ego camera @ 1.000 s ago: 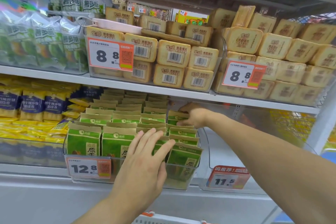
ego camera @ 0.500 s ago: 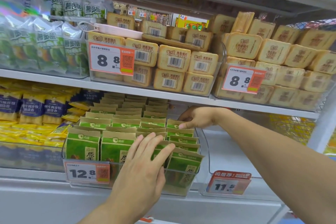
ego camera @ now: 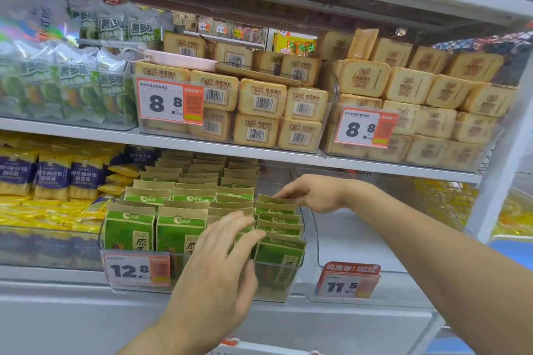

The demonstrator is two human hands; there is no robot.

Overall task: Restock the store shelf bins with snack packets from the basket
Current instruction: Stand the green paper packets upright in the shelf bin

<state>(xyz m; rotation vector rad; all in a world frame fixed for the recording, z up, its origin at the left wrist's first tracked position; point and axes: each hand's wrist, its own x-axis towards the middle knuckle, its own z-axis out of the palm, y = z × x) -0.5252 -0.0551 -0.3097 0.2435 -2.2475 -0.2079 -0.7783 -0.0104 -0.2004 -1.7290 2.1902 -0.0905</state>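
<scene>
Left hand point(ego camera: 219, 262): fingers straight and spread, laid flat against the front faces of the green-and-kraft snack packets point(ego camera: 129, 232) in the third row of the clear bin point(ego camera: 288, 282); nothing gripped. It acts as a stop for that row.

Right hand point(ego camera: 313, 193): reaches deeper into the bin, thumb and fingers pinched on the top edge of the rearmost packet in the short right-hand row point(ego camera: 278, 220). That row holds only a handful of packets and leans forward; the three rows to its left run to the back of the shelf.

Judgement: step in hand is seating and squaring the right row. To do it well, keep the left palm braced so neighbouring packets do not topple into the gap, and let the right hand draw the packets upright and forward toward the bin front. Faces should end flush above the 12.8 price tag point(ego camera: 137, 269).

Neighbouring bin with the 11.5 tag point(ego camera: 347, 281) shows no stock from here. Only a white-and-red edge point(ego camera: 230, 344) shows at the bottom, possibly the basket; cannot tell.
</scene>
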